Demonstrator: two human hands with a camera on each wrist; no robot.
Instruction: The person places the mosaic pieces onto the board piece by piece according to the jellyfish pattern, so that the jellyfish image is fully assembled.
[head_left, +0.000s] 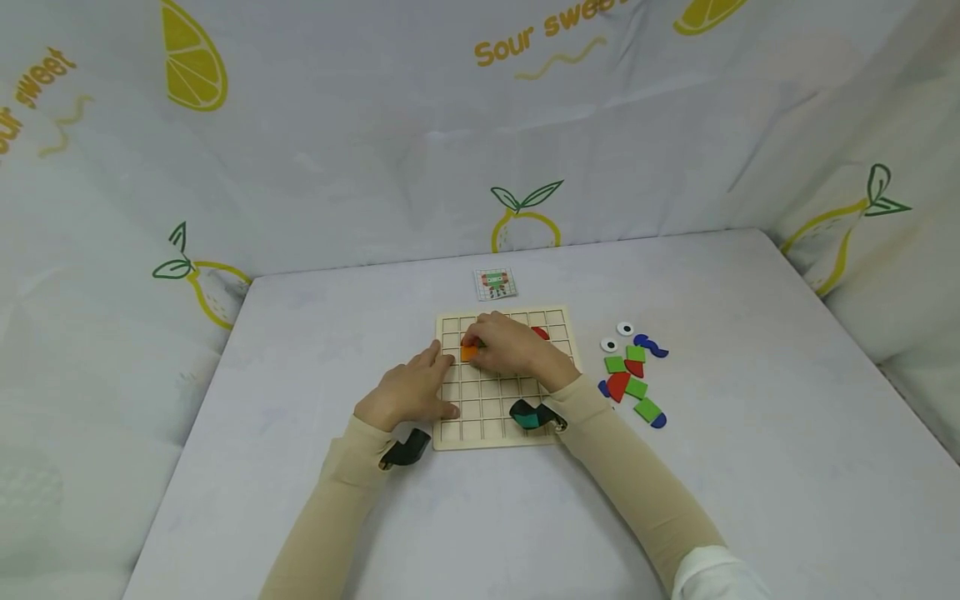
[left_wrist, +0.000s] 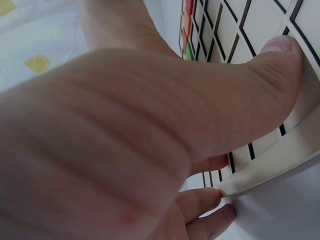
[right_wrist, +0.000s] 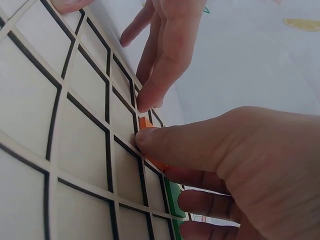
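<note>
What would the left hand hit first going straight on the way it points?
Probably the orange piece just ahead, then the right hand holding it; height above the grid board is hard to judge.

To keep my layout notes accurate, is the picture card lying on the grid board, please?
No, the card lies on the table, beyond the board.

Soft, even, slightly grey light fills the head view, with faint shadows beside the beige-sleeved forearms [head_left: 318, 517] on the white cloth-covered table [head_left: 750, 500]. Both wrist views are dimmer (the right one a little hazy), and the pale wooden gridded board [right_wrist: 30, 95] bows in their wide-angle distortion, while the white lemon-printed fabric backdrop [right_wrist: 250, 65] looks soft.
</note>
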